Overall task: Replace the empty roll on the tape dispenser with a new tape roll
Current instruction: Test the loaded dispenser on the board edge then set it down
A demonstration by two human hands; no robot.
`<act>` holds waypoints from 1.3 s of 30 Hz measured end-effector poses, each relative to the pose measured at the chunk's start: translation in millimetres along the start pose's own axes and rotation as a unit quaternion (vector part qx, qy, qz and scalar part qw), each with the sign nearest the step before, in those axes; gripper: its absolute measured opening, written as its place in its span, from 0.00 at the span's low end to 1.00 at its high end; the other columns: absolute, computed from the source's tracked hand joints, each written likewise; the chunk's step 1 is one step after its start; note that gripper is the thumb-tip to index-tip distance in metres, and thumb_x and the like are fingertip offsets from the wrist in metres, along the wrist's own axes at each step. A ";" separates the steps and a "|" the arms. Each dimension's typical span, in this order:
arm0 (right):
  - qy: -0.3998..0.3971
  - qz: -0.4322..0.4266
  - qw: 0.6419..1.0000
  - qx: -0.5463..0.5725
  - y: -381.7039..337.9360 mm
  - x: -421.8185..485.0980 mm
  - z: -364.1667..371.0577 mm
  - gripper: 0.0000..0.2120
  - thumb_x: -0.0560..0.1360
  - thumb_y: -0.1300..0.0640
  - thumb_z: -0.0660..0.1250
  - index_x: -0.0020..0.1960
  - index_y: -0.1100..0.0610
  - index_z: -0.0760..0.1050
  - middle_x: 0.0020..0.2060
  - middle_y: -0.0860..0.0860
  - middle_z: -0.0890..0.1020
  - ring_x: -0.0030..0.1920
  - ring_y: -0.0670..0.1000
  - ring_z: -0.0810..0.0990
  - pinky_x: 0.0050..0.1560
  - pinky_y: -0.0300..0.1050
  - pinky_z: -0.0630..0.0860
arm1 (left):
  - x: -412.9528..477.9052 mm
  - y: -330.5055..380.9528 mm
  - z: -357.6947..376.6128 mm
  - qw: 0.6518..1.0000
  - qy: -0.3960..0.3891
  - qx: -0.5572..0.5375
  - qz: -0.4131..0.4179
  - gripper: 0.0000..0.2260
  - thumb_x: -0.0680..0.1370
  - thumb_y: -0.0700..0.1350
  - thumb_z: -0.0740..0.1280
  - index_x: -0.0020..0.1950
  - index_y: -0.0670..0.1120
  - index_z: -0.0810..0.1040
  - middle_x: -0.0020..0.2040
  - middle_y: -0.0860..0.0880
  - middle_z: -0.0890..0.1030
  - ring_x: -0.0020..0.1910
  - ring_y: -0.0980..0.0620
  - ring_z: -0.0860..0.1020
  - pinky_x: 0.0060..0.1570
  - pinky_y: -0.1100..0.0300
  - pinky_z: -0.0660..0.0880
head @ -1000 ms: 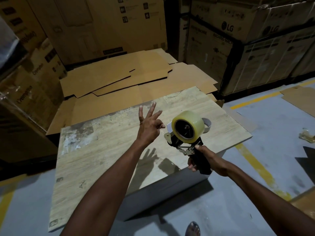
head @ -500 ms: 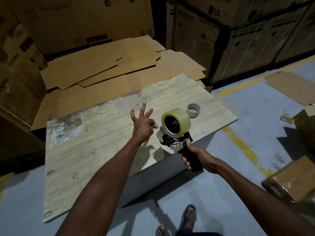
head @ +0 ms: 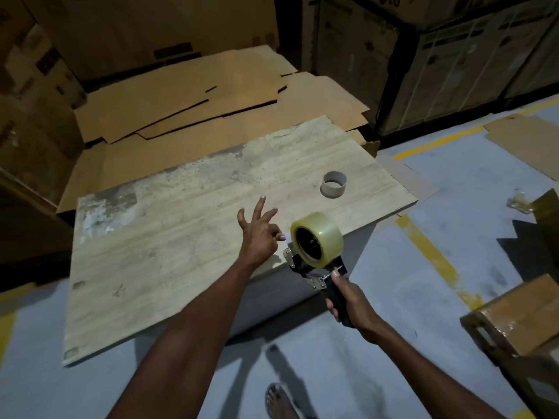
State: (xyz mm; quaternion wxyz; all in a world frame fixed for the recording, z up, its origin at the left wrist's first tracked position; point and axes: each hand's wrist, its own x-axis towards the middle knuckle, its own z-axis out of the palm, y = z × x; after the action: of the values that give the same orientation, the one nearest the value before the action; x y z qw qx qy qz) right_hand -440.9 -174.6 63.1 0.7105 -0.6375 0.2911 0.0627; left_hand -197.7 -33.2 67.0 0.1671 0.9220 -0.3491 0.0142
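Observation:
My right hand [head: 348, 297] grips the black handle of the tape dispenser [head: 305, 267] just off the near right edge of the wooden board [head: 166, 252]. A full roll of clear tape [head: 328, 234] sits on the dispenser's hub. My left hand [head: 258, 234] is right beside the dispenser's front. Its thumb and forefinger are pinched together there and the other fingers are spread. The clear tape end between them is hard to make out. The empty grey cardboard core [head: 333, 184] stands on the board farther back, to the right.
Flattened cardboard sheets [head: 196, 95] lie behind the board, and stacked cartons [head: 453, 55] wall in the back. A taped box [head: 520, 316] sits on the floor at the right. My sandalled foot [head: 278, 400] is below, on grey floor with yellow lines.
The view has pulled back and tilted down. Both hands and the dispenser have drifted toward the board's near right edge, uncovering the empty core behind them. The grips look the same.

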 end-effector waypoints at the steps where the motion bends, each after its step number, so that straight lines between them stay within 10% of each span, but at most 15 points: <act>1: 0.009 -0.007 1.000 0.012 10.6 0.2 -4.8 0.33 0.78 0.28 0.60 0.39 0.59 0.73 0.31 0.58 0.76 0.28 0.53 0.71 0.30 0.42 0.66 | -1.7 6.4 5.1 1.000 -0.006 -0.007 -0.009 0.05 0.73 0.44 0.74 0.41 0.54 0.88 0.75 0.50 0.74 0.83 0.47 0.50 0.73 0.36 0.41; 13: 0.076 -0.063 0.995 0.022 88.8 -17.3 -52.6 0.27 0.76 0.30 0.59 0.31 0.51 0.73 0.30 0.58 0.77 0.31 0.54 0.72 0.34 0.48 0.66 | -1.9 73.5 61.0 1.000 -0.026 -0.012 -0.009 0.03 0.74 0.48 0.75 0.40 0.54 0.88 0.73 0.53 0.75 0.82 0.50 0.49 0.72 0.42 0.39; 39: 0.078 -0.040 0.995 0.049 138.4 64.9 -104.5 0.43 0.73 0.28 0.60 0.46 0.73 0.72 0.31 0.55 0.80 0.32 0.52 0.75 0.34 0.44 0.72 | 71.9 77.6 137.0 0.998 -0.029 0.036 0.048 0.05 0.74 0.52 0.75 0.41 0.52 0.87 0.76 0.51 0.71 0.81 0.46 0.50 0.70 0.39 0.50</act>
State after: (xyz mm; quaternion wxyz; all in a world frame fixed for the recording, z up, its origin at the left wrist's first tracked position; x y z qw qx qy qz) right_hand -486.1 -266.6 -91.1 0.7182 -0.6157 0.3227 -0.0305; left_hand -206.1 -177.1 -28.9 0.1222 0.9096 -0.3971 0.0078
